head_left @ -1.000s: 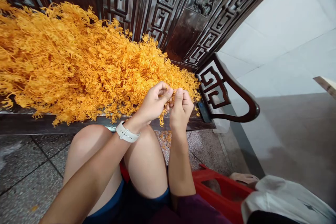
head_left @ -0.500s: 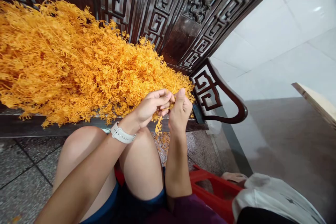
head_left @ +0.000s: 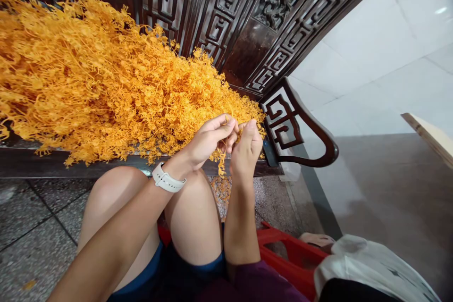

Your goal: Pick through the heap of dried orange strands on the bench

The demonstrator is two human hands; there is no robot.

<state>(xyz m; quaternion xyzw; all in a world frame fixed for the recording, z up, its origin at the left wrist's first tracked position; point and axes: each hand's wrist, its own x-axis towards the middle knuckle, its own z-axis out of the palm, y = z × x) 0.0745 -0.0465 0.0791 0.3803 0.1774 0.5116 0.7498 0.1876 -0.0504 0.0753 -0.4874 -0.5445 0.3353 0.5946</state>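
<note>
While an orange strand (head_left: 222, 166) is pinched by the left hand (head_left: 211, 138) and right hand (head_left: 247, 148) over the desk's (head_left: 88, 168) front edge, near its right corner, most of the top is covered by the orange pile (head_left: 116, 85), hemmed in by backrest (head_left: 247, 54) and armrest (head_left: 327, 146); a narrow front strip is exposed.

Two hands (head_left: 205, 140), one orange pile (head_left: 116, 85)

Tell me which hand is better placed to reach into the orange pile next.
Probably the left hand: it has the broader part of the orange pile beside it, while the right hand is near the narrow end, by the armrest. Both hands meet by a dangling orange sprig, though.
</note>
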